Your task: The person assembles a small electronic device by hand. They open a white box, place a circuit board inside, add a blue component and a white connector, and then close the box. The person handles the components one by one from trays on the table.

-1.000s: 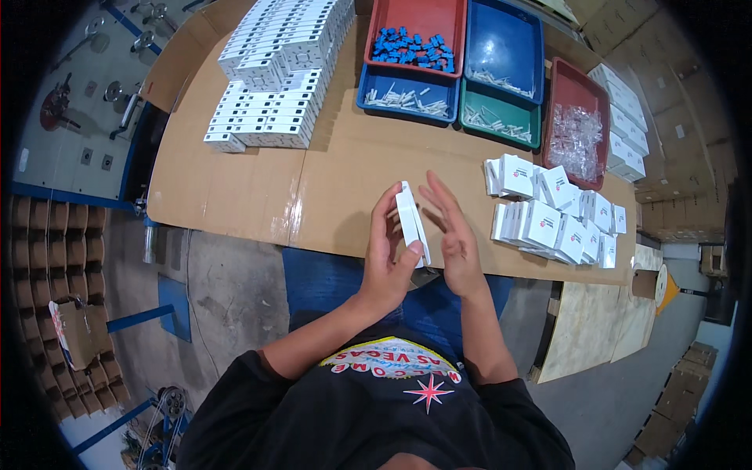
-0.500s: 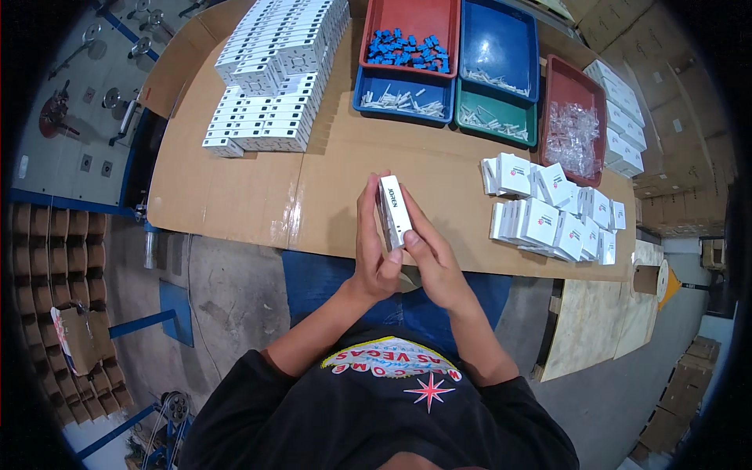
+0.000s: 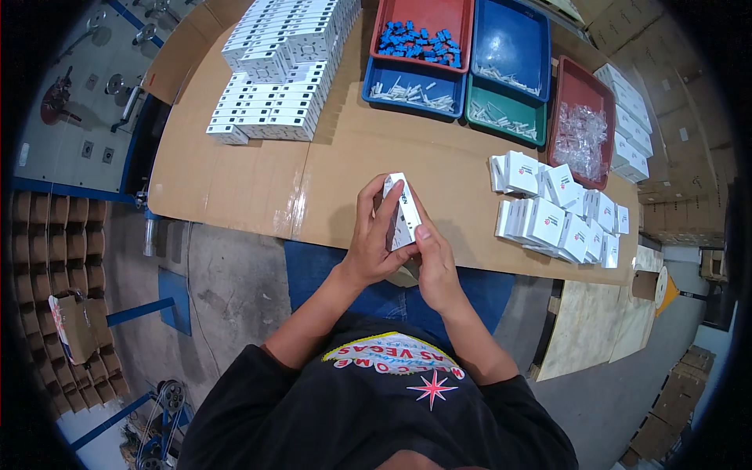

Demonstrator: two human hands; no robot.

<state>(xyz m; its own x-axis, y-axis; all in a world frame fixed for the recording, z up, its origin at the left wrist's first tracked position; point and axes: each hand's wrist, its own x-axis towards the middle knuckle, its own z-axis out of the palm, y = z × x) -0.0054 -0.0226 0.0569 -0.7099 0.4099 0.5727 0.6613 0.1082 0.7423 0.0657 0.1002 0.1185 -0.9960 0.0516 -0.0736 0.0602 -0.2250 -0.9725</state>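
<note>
Left hand (image 3: 370, 244) and right hand (image 3: 439, 266) both grip one slim white box (image 3: 406, 218), smooth, straight-edged, dark-printed; it's tilted between the two hands, fingers along its sides, near the front edge of the flat tan cardboard (image 3: 227, 188); crinkly clear plastic pieces (image 3: 581, 141) sit in a red rectangular tray (image 3: 576, 78), well apart

A worker in a black printed T-shirt (image 3: 356, 403) grips a slim white box (image 3: 406, 219) between the left hand (image 3: 366, 244) and right hand (image 3: 438, 266) at the near edge of a cardboard-covered table (image 3: 227, 184). White units with dark square openings (image 3: 270, 110) rise in stacks at far left, while red, blue and green trays (image 3: 427, 12) hold blue plastic parts (image 3: 419, 45), white pins (image 3: 411, 95) and clear plastic pieces (image 3: 583, 141). Flat white boxes (image 3: 546, 222) cluster at right.
</note>
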